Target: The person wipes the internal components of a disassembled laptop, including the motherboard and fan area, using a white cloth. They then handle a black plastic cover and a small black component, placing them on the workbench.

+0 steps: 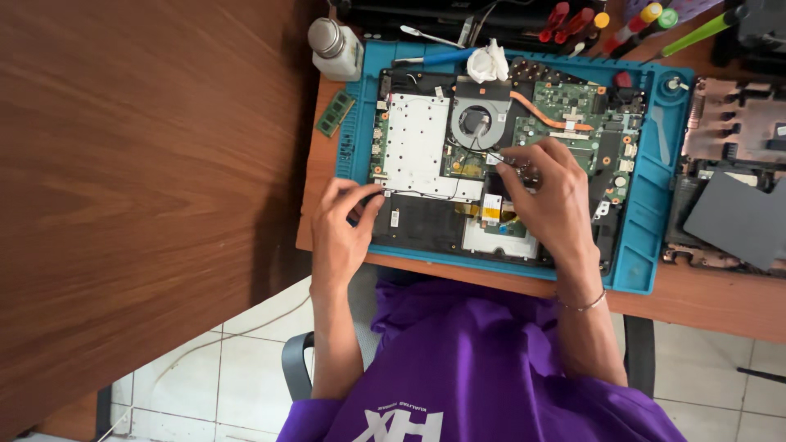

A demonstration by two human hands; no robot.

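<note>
An opened laptop base (426,225) lies on a blue work mat (651,221), showing a green motherboard (573,106), a round cooling fan (475,123) and a silver metal plate (417,143). My left hand (344,225) grips the base's left edge, thumb and fingers pinched on the frame. My right hand (553,192) rests over the middle of the board. Its fingertips are pressed together on a small connector (496,157) just below the fan; the part itself is mostly hidden by the fingers.
A white bottle (334,47), a loose memory stick (335,113) and a crumpled tissue (489,61) sit near the mat's far left. Screwdrivers (565,20) lie at the back. Another dismantled laptop shell (729,123) with a grey cover (745,219) is on the right. A wooden panel (139,180) stands left.
</note>
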